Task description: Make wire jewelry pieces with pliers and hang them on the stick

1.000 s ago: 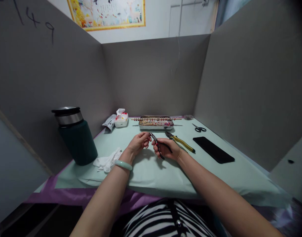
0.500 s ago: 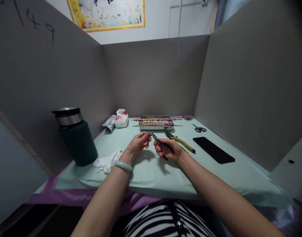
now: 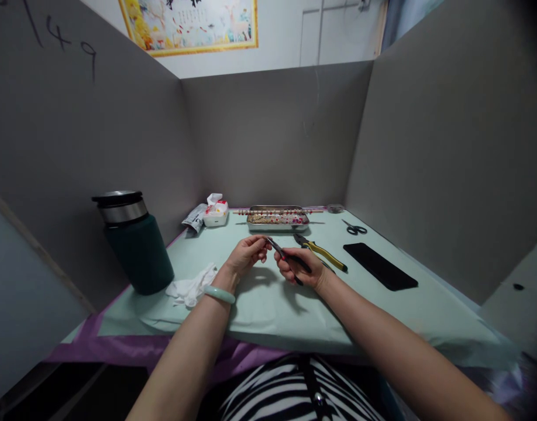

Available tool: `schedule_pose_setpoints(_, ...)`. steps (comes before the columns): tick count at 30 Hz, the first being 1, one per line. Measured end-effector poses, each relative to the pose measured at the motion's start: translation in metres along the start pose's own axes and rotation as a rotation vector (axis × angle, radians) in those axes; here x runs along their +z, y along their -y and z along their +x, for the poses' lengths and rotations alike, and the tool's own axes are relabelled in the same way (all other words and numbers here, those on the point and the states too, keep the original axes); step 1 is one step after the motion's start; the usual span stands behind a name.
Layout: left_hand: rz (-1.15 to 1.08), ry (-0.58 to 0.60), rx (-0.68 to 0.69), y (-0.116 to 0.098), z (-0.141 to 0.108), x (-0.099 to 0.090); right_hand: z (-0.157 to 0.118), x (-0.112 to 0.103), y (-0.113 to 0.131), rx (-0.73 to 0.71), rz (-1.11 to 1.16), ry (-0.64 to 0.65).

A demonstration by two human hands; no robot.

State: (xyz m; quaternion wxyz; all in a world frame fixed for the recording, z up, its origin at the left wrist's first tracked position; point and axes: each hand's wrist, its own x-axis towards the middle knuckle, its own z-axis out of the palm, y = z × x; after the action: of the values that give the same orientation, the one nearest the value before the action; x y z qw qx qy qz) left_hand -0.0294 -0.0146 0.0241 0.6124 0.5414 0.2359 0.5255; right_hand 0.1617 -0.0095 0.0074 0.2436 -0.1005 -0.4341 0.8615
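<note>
My left hand (image 3: pixel 250 252) is pinched closed over the table, a jade-coloured bangle (image 3: pixel 219 294) on its wrist. Whatever lies between its fingertips is too small to name. My right hand (image 3: pixel 300 268) is wrapped round small black-handled pliers (image 3: pixel 297 261), whose tips point left and meet the left fingertips. Behind both hands is a metal tray (image 3: pixel 278 227) holding small red and gold-coloured pieces, with a beaded rod (image 3: pixel 279 213) lying across it. Yellow-handled pliers (image 3: pixel 327 255) rest just right of my right hand.
A dark green bottle (image 3: pixel 141 251) stands at the left, near a white crumpled cloth (image 3: pixel 192 286). A white box (image 3: pixel 216 214) sits at the back left. Scissors (image 3: pixel 355 228) and a black flat object (image 3: pixel 379 266) lie to the right. Grey partitions (image 3: pixel 272 134) enclose the table.
The small pliers' tips have moved slightly left to my left fingertips, and their handles look closer together. My left hand has barely moved.
</note>
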Motion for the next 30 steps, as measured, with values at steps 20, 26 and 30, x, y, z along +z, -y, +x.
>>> schedule_pose_setpoints(20, 0.034, -0.07, 0.053, 0.0032, 0.0034, 0.0018, 0.0034, 0.0085, 0.0001, -0.066, -0.047, -0.1)
schedule_pose_setpoints(26, 0.136, 0.0, 0.059, 0.0049, 0.0031, 0.0012, 0.0013, 0.0031, 0.0033, -0.038, 0.045, -0.123)
schedule_pose_setpoints(30, 0.212, -0.027, 0.063, 0.0083, 0.0056, -0.0022, 0.0018, 0.0022, 0.0025, -0.036, 0.04, -0.122)
